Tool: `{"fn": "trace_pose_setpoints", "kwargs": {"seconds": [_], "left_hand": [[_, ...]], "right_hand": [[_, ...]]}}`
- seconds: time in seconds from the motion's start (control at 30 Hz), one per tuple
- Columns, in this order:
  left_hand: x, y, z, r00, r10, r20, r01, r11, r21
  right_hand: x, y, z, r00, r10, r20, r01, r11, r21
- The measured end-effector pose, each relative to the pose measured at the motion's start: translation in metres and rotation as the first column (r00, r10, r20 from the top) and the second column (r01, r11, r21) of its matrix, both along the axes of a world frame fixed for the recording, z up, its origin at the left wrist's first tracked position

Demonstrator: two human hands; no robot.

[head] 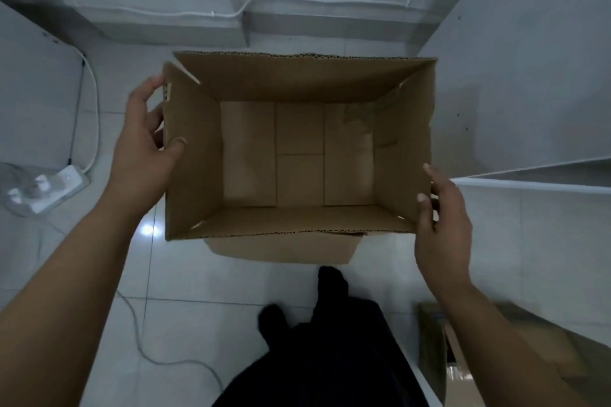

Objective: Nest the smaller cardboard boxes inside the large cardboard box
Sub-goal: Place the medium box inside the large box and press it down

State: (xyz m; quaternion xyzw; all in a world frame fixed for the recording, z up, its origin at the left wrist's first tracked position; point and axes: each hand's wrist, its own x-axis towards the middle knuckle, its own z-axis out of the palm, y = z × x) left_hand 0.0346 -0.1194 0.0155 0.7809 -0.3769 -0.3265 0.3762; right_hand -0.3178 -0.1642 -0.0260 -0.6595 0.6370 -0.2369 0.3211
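Note:
The large cardboard box (299, 82) stands open in the middle of the view, flaps up, and its inside is empty. My left hand (142, 142) pinches the box's left wall, thumb inside and fingers outside. My right hand (441, 225) holds the right wall near its front corner, thumb on the inner face. At the bottom right a smaller cardboard box (433, 350) lies blurred, partly hidden behind my right forearm.
The floor is pale tile. A white power strip (49, 190) with cables lies at the left, and another cable (148, 350) runs across the floor. White panels (529, 43) stand at the right and a wall ledge at the back. My dark-clothed legs (317, 357) are below the box.

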Motion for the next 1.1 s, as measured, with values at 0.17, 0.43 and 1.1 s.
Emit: {"fn": "trace_pose_setpoints", "kwargs": {"seconds": [0.17,0.43,1.1], "left_hand": [[0.024,-0.024,-0.031,0.999,-0.030,-0.022,0.031,0.999,0.034],[0.065,-0.025,-0.049,0.997,-0.018,-0.072,0.021,0.999,0.030],[0.094,-0.007,-0.165,0.844,-0.447,0.296,0.287,0.842,0.456]], "right_hand": [[0.018,-0.025,-0.006,0.985,0.061,-0.161,-0.071,0.996,-0.057],[0.053,-0.026,-0.004,0.974,0.103,-0.202,-0.097,0.994,0.043],[0.055,-0.048,-0.110,0.936,0.116,-0.333,0.042,0.900,0.433]]}}
